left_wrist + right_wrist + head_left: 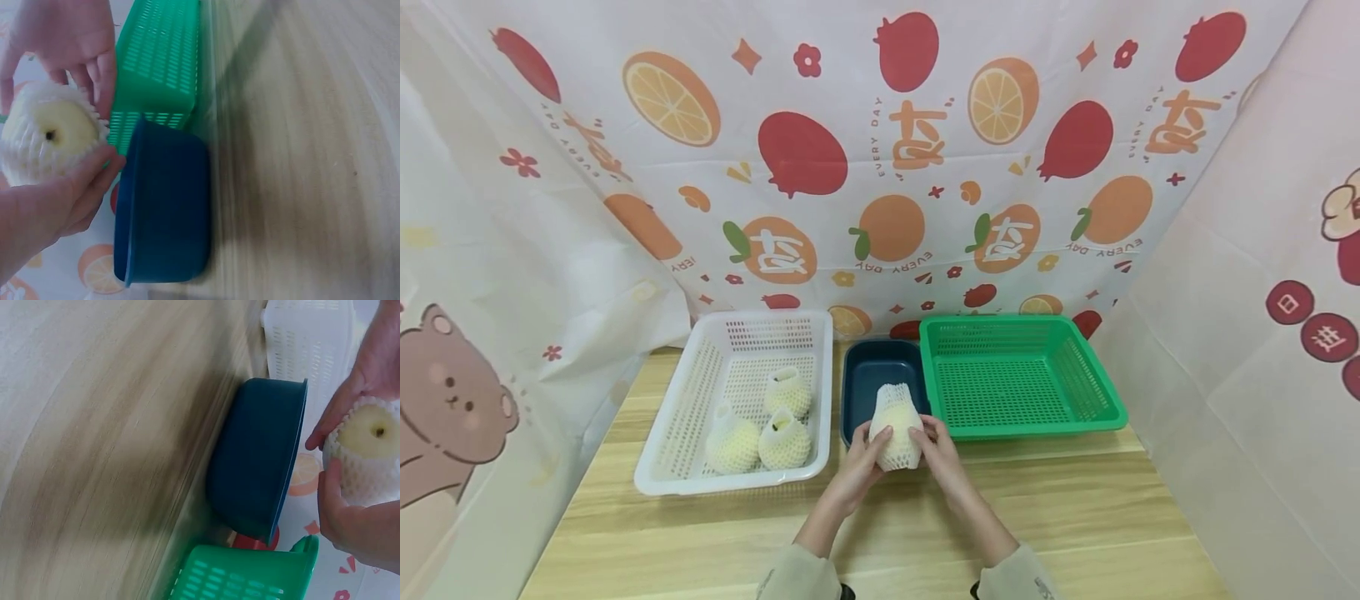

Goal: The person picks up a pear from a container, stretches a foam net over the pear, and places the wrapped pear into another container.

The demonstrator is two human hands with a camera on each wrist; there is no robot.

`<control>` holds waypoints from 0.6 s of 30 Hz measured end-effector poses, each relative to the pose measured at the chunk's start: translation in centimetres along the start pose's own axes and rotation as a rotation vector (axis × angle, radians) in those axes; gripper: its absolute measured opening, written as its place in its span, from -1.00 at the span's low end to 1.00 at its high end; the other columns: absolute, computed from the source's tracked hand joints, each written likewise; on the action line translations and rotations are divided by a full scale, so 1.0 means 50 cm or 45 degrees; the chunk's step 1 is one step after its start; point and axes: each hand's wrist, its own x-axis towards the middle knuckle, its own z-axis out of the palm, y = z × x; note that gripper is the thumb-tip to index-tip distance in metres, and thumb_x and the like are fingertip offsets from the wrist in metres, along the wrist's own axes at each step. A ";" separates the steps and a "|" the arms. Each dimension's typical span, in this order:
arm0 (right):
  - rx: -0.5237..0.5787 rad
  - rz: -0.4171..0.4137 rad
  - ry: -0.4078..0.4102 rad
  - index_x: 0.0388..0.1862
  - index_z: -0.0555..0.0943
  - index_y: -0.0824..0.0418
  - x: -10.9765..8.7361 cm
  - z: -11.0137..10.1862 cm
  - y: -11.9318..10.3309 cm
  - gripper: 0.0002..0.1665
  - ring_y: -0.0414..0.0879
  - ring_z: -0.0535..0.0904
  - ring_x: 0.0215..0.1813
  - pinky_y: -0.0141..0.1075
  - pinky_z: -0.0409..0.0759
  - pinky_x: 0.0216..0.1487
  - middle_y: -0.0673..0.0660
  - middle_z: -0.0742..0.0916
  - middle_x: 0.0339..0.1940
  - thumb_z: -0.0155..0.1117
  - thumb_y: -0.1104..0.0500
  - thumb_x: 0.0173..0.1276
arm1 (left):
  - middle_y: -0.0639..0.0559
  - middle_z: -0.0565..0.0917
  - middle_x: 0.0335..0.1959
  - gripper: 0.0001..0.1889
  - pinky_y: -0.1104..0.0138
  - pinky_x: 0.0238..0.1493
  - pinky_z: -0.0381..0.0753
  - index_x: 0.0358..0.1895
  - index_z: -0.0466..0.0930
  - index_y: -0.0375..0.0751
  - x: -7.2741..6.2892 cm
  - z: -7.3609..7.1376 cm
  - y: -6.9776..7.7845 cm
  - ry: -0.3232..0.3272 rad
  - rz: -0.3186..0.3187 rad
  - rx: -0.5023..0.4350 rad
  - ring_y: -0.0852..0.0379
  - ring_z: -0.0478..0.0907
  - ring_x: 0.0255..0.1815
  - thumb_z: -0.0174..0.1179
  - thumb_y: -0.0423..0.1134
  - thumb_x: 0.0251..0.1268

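Observation:
A pale yellow pear (897, 425) in a white foam net is held up between both hands, over the front of a dark blue bin (867, 375). The left hand (856, 472) grips its left side, and the right hand (944, 463) has its right side, thumbs towards me. The net's upper end stands up loose above the fruit. From below, the left wrist view shows the dark spot on the bare end of the pear (62, 125); the right wrist view shows it too. Some fingers are hidden behind the fruit.
On the left of the wooden table (1075, 517) stands a white basket (658, 450) with several netted fruits, among them one netted fruit (784, 440) at its front right. A green basket (1026, 433) stands right of the bin. A printed fruit curtain (850, 83) hangs behind.

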 end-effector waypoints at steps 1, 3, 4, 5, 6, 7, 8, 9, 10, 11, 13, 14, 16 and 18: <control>-0.028 0.017 -0.011 0.29 0.17 0.35 0.001 0.001 0.001 -0.24 0.09 0.43 0.03 -0.11 0.48 -0.07 0.32 0.43 0.14 0.10 -0.11 0.33 | -0.42 0.15 0.21 -0.24 0.05 0.16 0.29 0.34 -0.34 -0.37 -0.001 -0.001 0.001 0.003 0.003 0.022 -0.15 0.29 0.17 -0.11 0.04 0.41; -0.055 0.052 -0.015 0.32 0.13 0.34 0.003 0.003 0.001 -0.19 0.10 0.38 0.11 -0.09 0.43 0.01 0.33 0.38 0.21 0.15 -0.10 0.30 | -0.44 0.15 0.21 -0.25 0.06 0.12 0.35 0.33 -0.30 -0.38 -0.002 -0.002 0.003 0.010 0.012 0.047 -0.16 0.32 0.15 -0.11 0.03 0.41; -0.061 0.056 -0.019 0.32 0.11 0.35 0.004 0.003 0.002 -0.18 0.11 0.36 0.14 -0.08 0.41 0.04 0.34 0.37 0.23 0.16 -0.09 0.30 | -0.44 0.16 0.20 -0.26 0.08 0.09 0.39 0.33 -0.27 -0.38 -0.003 -0.003 0.003 0.020 0.016 0.055 -0.15 0.34 0.12 -0.10 0.02 0.41; -0.062 0.060 -0.022 0.33 0.11 0.35 0.004 0.003 0.003 -0.18 0.11 0.35 0.15 -0.07 0.40 0.06 0.35 0.37 0.24 0.17 -0.08 0.30 | -0.43 0.17 0.19 -0.28 0.11 0.05 0.43 0.33 -0.24 -0.39 -0.004 -0.004 0.003 0.031 0.019 0.064 -0.14 0.37 0.10 -0.09 0.01 0.41; -0.056 0.059 -0.027 0.33 0.11 0.36 0.004 0.003 0.003 -0.19 0.11 0.35 0.15 -0.06 0.40 0.06 0.35 0.37 0.24 0.16 -0.07 0.31 | -0.43 0.18 0.18 -0.29 0.14 0.01 0.46 0.32 -0.22 -0.39 -0.005 -0.005 0.003 0.045 0.020 0.069 -0.11 0.38 0.07 -0.08 -0.01 0.41; -0.038 0.064 -0.032 0.32 0.12 0.36 0.004 0.003 0.003 -0.19 0.08 0.37 0.14 -0.09 0.40 0.06 0.34 0.39 0.23 0.16 -0.07 0.31 | -0.43 0.19 0.17 -0.30 0.17 -0.02 0.47 0.31 -0.20 -0.40 -0.006 -0.005 0.003 0.057 0.021 0.070 -0.09 0.40 0.04 -0.07 -0.02 0.40; -0.014 0.068 -0.035 0.32 0.13 0.36 0.004 0.002 0.003 -0.20 0.05 0.39 0.11 -0.12 0.43 0.03 0.32 0.42 0.20 0.16 -0.07 0.31 | -0.43 0.19 0.17 -0.30 0.18 -0.04 0.47 0.31 -0.19 -0.42 -0.006 -0.007 0.003 0.065 0.024 0.071 -0.08 0.40 0.03 -0.06 -0.03 0.40; 0.017 0.075 -0.043 0.31 0.15 0.36 0.004 0.002 0.002 -0.22 0.01 0.43 0.07 -0.17 0.45 0.00 0.30 0.46 0.16 0.15 -0.07 0.31 | -0.44 0.19 0.17 -0.30 0.18 -0.04 0.47 0.30 -0.18 -0.44 -0.007 -0.008 0.002 0.070 0.026 0.071 -0.07 0.39 0.04 -0.06 -0.03 0.40; 0.053 0.080 -0.050 0.30 0.17 0.37 0.003 0.001 0.002 -0.24 -0.03 0.46 0.02 -0.22 0.47 -0.05 0.27 0.49 0.11 0.13 -0.07 0.32 | -0.43 0.18 0.18 -0.29 0.18 -0.02 0.45 0.30 -0.18 -0.45 -0.007 -0.009 0.002 0.069 0.022 0.062 -0.08 0.38 0.05 -0.06 -0.02 0.40; 0.108 0.087 -0.061 0.29 0.18 0.38 0.003 0.001 0.001 -0.26 -0.07 0.48 -0.03 -0.26 0.49 -0.09 0.24 0.52 0.05 0.11 -0.06 0.33 | -0.43 0.17 0.19 -0.28 0.16 0.00 0.44 0.31 -0.17 -0.46 -0.006 -0.010 0.002 0.063 0.018 0.051 -0.10 0.37 0.07 -0.07 0.00 0.40; 0.233 0.093 -0.083 0.23 0.20 0.41 0.001 0.001 -0.001 -0.32 -0.13 0.48 -0.13 -0.34 0.48 -0.16 0.18 0.54 -0.06 0.06 -0.05 0.35 | -0.43 0.13 0.23 -0.26 0.11 0.07 0.40 0.32 -0.18 -0.48 -0.005 -0.012 0.002 0.029 0.013 0.029 -0.17 0.33 0.13 -0.10 0.03 0.40; 0.290 0.096 -0.093 0.20 0.21 0.42 0.000 0.002 -0.002 -0.34 -0.15 0.47 -0.15 -0.36 0.47 -0.18 0.16 0.53 -0.10 0.04 -0.04 0.36 | -0.43 0.09 0.25 -0.26 0.08 0.11 0.36 0.32 -0.20 -0.50 -0.004 -0.013 0.002 -0.003 0.017 0.005 -0.21 0.29 0.16 -0.13 0.03 0.42; 0.372 0.108 -0.113 0.16 0.19 0.42 -0.003 0.004 -0.004 -0.37 -0.16 0.45 -0.16 -0.38 0.44 -0.17 0.15 0.49 -0.12 0.00 -0.04 0.37 | -0.40 0.07 0.25 -0.28 0.05 0.16 0.30 0.33 -0.21 -0.49 -0.002 -0.013 0.003 -0.064 0.003 -0.069 -0.23 0.24 0.20 -0.16 0.03 0.43; 0.406 0.116 -0.130 0.15 0.16 0.41 -0.006 0.007 -0.007 -0.38 -0.16 0.42 -0.14 -0.37 0.42 -0.14 0.15 0.44 -0.09 -0.02 -0.05 0.37 | -0.37 0.11 0.23 -0.31 0.07 0.18 0.28 0.33 -0.21 -0.48 -0.001 -0.014 0.003 -0.126 -0.001 -0.134 -0.19 0.24 0.20 -0.20 0.00 0.46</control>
